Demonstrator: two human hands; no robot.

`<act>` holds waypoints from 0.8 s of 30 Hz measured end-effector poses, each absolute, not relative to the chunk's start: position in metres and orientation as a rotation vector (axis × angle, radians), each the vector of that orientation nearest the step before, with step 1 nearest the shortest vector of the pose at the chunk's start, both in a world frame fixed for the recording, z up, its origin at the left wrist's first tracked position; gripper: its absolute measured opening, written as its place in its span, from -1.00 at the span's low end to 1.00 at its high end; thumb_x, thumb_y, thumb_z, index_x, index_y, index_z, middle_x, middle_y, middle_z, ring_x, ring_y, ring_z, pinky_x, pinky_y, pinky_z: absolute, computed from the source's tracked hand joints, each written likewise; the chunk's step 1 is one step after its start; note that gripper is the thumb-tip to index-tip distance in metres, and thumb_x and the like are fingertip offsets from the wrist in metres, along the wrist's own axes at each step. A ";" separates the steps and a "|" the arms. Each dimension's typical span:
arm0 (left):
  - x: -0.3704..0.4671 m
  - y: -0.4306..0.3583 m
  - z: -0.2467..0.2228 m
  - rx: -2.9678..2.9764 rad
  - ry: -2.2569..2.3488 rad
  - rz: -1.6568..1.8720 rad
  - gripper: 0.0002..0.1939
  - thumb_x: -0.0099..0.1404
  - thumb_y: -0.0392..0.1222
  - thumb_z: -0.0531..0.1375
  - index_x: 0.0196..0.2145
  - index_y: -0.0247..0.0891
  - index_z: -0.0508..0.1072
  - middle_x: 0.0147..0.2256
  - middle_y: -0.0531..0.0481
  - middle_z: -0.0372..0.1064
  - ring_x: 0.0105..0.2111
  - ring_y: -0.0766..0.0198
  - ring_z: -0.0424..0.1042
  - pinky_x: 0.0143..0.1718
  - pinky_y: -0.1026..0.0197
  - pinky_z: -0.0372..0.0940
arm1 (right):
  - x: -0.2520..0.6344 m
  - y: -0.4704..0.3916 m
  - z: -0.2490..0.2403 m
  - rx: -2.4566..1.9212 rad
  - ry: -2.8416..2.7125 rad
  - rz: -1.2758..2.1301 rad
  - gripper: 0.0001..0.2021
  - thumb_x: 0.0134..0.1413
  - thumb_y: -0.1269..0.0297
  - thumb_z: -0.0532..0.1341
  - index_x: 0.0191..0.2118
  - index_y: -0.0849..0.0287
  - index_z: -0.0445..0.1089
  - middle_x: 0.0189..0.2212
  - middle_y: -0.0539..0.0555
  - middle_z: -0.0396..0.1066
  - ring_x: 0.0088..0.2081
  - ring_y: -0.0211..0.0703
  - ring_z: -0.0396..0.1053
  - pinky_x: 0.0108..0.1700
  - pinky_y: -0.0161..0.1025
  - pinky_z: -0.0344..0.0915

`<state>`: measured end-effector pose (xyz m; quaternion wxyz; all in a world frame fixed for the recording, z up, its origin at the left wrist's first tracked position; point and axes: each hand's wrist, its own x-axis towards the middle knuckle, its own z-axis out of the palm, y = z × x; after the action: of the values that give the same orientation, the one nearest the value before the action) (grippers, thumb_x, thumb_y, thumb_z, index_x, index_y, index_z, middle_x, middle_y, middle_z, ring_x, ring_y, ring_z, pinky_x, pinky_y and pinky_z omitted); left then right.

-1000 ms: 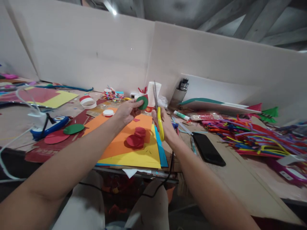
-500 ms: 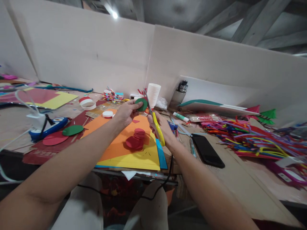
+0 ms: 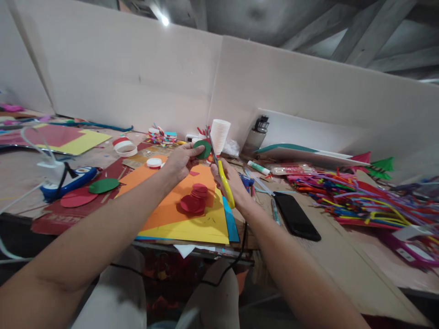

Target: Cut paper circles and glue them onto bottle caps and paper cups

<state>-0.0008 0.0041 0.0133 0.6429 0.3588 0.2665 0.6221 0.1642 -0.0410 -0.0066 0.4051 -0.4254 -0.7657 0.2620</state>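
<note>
pinching a round green paper disc at its left edge, the left hand holds it above the orange paper sheet; the right hand, closed on yellow-handled metal scissors, sits to the disc's right, their long axis slanting up and leftward, blades near its right edge. whether they touch, i can't tell.

Green disc beside yellow-handled scissors

Pale wall panels | grey beams above | bright light
</note>
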 end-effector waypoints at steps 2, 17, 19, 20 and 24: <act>-0.001 0.005 0.013 0.827 0.600 1.419 -0.85 0.02 -0.40 0.37 -0.44 -0.37 0.47 -0.51 0.00 0.48 -0.58 0.43 0.38 -0.63 0.41 0.09 | 0.165 -0.040 -0.008 -1.093 -1.916 0.641 -0.56 0.18 -0.21 0.04 -0.21 0.11 0.23 -0.51 -0.06 0.20 -0.49 -0.29 0.16 -0.41 -0.34 0.20; -0.004 0.010 0.009 0.907 0.621 1.414 -0.79 -0.07 -0.32 0.44 -0.46 -0.36 0.50 -0.51 0.02 0.46 -0.54 0.42 0.37 -0.58 0.39 0.10 | 0.167 -0.045 0.000 -1.131 -1.912 0.687 -0.57 0.12 -0.21 0.10 -0.29 0.11 0.20 -0.50 -0.08 0.18 -0.49 -0.32 0.12 -0.45 -0.35 0.11; -0.005 0.010 0.010 0.925 0.622 1.409 -0.78 -0.09 -0.32 0.45 -0.47 -0.37 0.50 -0.51 0.01 0.46 -0.53 0.41 0.37 -0.56 0.38 0.12 | 0.168 -0.046 0.002 -1.137 -1.914 0.709 -0.56 0.10 -0.22 0.11 -0.31 0.12 0.18 -0.52 -0.09 0.15 -0.50 -0.33 0.12 -0.46 -0.35 0.11; -0.005 0.010 0.010 0.936 0.626 1.404 -0.77 -0.10 -0.31 0.45 -0.47 -0.37 0.51 -0.51 0.01 0.46 -0.52 0.40 0.37 -0.55 0.38 0.12 | 0.168 -0.047 0.003 -1.135 -1.914 0.724 -0.56 0.10 -0.22 0.11 -0.32 0.11 0.17 -0.52 -0.09 0.15 -0.50 -0.33 0.11 -0.46 -0.35 0.11; -0.005 0.010 0.009 0.976 0.648 1.388 -0.74 -0.13 -0.29 0.46 -0.45 -0.36 0.52 -0.50 -0.01 0.47 -0.53 0.39 0.36 -0.58 0.37 0.05 | 0.168 -0.048 0.004 -1.103 -1.901 0.765 -0.59 0.15 -0.19 0.06 -0.30 0.10 0.15 -0.53 -0.11 0.11 -0.51 -0.34 0.09 -0.46 -0.36 0.11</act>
<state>-0.0053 0.0098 0.0090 0.6153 0.4235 0.2812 0.6025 0.1681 -0.0478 0.0037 0.3963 -0.4351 -0.7501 0.3018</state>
